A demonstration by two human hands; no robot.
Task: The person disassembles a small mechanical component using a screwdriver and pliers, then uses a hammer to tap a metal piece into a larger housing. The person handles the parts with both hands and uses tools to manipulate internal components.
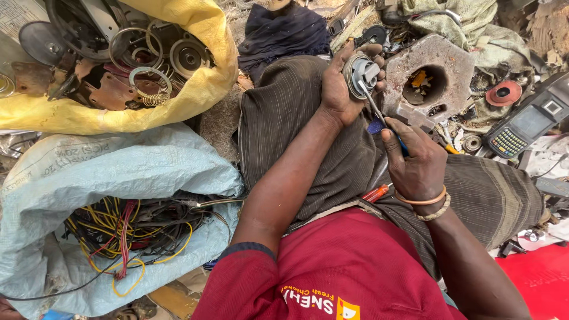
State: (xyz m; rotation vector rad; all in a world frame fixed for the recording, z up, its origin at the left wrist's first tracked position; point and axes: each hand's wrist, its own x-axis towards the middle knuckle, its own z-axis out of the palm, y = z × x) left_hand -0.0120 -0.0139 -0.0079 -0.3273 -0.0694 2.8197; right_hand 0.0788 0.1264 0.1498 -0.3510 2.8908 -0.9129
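Note:
My left hand (339, 89) grips a small round grey motor part (360, 74) with a ribbed rim, held up over my knee. A blue-handled screwdriver (379, 115) is in my right hand (418, 163), and its metal tip touches the face of the round part. Two bracelets circle my right wrist. A second, orange-handled screwdriver (377, 192) lies on my lap on the dark striped trousers (302, 124).
A yellow sack (201, 89) of metal discs, rings and springs sits at upper left. A pale blue sack (118, 172) holds tangled coloured wires. Ahead lie a grey block with a round hole (441, 53), a handheld keypad device (521, 127), a dark cloth (284, 32) and scattered scrap.

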